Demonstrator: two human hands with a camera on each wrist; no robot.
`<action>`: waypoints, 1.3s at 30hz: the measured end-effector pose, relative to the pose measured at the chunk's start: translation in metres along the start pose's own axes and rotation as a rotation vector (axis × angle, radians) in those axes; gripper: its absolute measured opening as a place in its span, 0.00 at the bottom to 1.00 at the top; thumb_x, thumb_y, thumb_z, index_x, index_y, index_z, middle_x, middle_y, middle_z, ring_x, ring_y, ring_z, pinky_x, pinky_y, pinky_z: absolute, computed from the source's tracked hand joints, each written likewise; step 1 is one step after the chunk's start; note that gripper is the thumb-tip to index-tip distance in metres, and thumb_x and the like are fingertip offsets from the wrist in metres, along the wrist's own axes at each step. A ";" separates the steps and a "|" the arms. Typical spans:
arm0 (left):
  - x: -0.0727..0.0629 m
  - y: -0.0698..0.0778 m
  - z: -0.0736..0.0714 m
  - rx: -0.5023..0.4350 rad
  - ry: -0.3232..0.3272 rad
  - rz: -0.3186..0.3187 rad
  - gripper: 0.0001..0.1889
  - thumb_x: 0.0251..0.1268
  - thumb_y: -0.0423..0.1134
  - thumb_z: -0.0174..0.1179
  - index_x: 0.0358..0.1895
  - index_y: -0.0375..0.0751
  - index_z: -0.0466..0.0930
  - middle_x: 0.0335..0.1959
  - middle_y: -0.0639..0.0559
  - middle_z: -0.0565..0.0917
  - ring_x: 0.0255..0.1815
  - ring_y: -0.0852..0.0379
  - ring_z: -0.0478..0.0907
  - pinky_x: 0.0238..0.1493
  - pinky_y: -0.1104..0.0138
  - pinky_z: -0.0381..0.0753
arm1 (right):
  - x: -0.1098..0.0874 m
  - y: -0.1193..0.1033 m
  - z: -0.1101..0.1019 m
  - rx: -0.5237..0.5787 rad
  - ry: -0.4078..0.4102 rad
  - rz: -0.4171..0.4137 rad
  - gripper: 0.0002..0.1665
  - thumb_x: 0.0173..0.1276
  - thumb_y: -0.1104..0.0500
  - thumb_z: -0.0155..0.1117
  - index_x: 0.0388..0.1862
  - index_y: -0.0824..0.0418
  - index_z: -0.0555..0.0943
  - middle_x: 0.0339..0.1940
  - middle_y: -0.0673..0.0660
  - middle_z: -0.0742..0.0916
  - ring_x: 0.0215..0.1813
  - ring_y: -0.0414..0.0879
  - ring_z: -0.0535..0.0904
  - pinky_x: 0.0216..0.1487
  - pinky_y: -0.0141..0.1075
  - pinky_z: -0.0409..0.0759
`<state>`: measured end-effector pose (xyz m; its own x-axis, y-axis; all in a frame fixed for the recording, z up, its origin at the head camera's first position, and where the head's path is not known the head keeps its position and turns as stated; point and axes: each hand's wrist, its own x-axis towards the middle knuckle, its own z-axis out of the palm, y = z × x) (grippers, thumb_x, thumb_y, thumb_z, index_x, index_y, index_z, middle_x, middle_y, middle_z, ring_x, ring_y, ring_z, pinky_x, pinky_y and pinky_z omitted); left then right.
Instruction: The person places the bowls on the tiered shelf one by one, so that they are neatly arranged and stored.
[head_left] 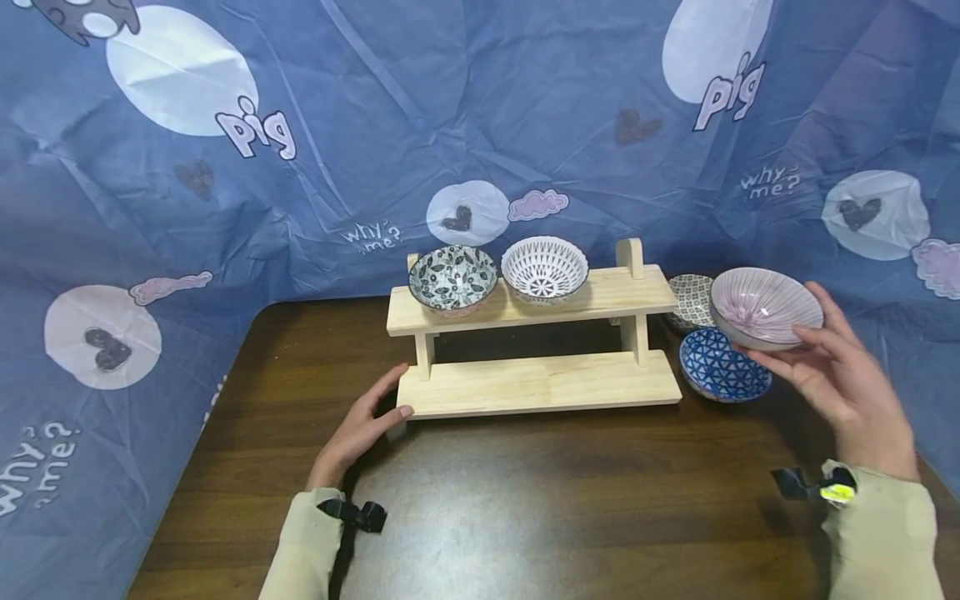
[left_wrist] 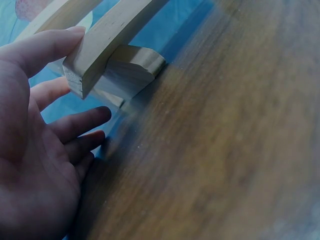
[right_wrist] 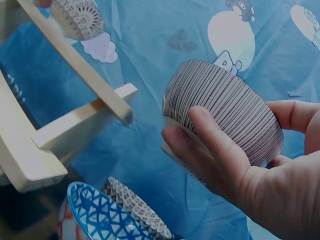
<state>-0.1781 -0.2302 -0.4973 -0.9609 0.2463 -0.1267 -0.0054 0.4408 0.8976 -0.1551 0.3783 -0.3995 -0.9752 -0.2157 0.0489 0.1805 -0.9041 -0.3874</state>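
My right hand (head_left: pixel 851 379) grips a purple-striped bowl (head_left: pixel 765 307), held up to the right of a two-tier wooden shelf (head_left: pixel 540 385). In the right wrist view, the fingers support the striped outer wall (right_wrist: pixel 225 107) from below. My left hand (head_left: pixel 367 433) holds the left end of the shelf's lower board, thumb and forefinger at its corners, the other fingers free of it in the left wrist view. On the upper board sit a bowl with a dark leaf pattern (head_left: pixel 453 279) and a white bowl with black dashes (head_left: pixel 545 268).
Beside the shelf's right end, a blue triangle-patterned bowl (head_left: pixel 724 365) stands on the brown table (head_left: pixel 525 500). Behind it is a grey-patterned bowl (head_left: pixel 691 302), partly covered by the held bowl. A blue printed cloth (head_left: pixel 300 225) hangs behind the table.
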 end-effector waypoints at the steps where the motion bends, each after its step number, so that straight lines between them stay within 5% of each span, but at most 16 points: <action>1: 0.000 0.000 0.000 -0.001 0.001 0.001 0.38 0.69 0.49 0.61 0.79 0.52 0.56 0.81 0.44 0.57 0.82 0.39 0.52 0.78 0.34 0.44 | 0.001 0.001 0.001 0.004 0.001 0.006 0.41 0.77 0.75 0.27 0.72 0.38 0.68 0.65 0.54 0.72 0.56 0.74 0.80 0.53 0.71 0.77; 12: 0.000 0.000 0.000 -0.005 0.003 0.001 0.38 0.69 0.49 0.61 0.79 0.53 0.57 0.82 0.44 0.57 0.82 0.39 0.52 0.78 0.34 0.43 | 0.015 0.014 0.016 -0.033 -0.091 0.040 0.39 0.78 0.74 0.25 0.74 0.41 0.65 0.64 0.58 0.71 0.58 0.74 0.80 0.55 0.69 0.78; 20: 0.001 -0.001 0.001 -0.003 0.001 -0.003 0.38 0.69 0.50 0.61 0.79 0.53 0.57 0.82 0.45 0.57 0.82 0.39 0.51 0.78 0.34 0.42 | 0.023 0.023 0.026 -0.061 -0.083 0.064 0.39 0.78 0.74 0.26 0.74 0.41 0.65 0.65 0.58 0.68 0.58 0.74 0.80 0.54 0.67 0.79; 29: 0.000 -0.001 0.000 -0.010 0.003 -0.002 0.38 0.69 0.50 0.61 0.79 0.54 0.57 0.82 0.45 0.57 0.82 0.39 0.51 0.78 0.34 0.42 | 0.034 0.033 0.038 -0.089 -0.012 0.077 0.39 0.78 0.74 0.30 0.74 0.38 0.66 0.80 0.41 0.41 0.55 0.74 0.81 0.52 0.65 0.81; 39: 0.000 -0.001 0.000 -0.009 0.003 0.006 0.37 0.69 0.49 0.62 0.79 0.53 0.57 0.82 0.45 0.57 0.82 0.39 0.52 0.78 0.34 0.43 | 0.045 0.044 0.043 -0.058 -0.076 0.089 0.38 0.78 0.74 0.29 0.74 0.41 0.64 0.70 0.56 0.63 0.57 0.76 0.79 0.54 0.67 0.79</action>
<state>-0.1783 -0.2307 -0.4986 -0.9618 0.2461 -0.1195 -0.0016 0.4318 0.9020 -0.1860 0.3128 -0.3749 -0.9429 -0.3233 0.0807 0.2559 -0.8576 -0.4462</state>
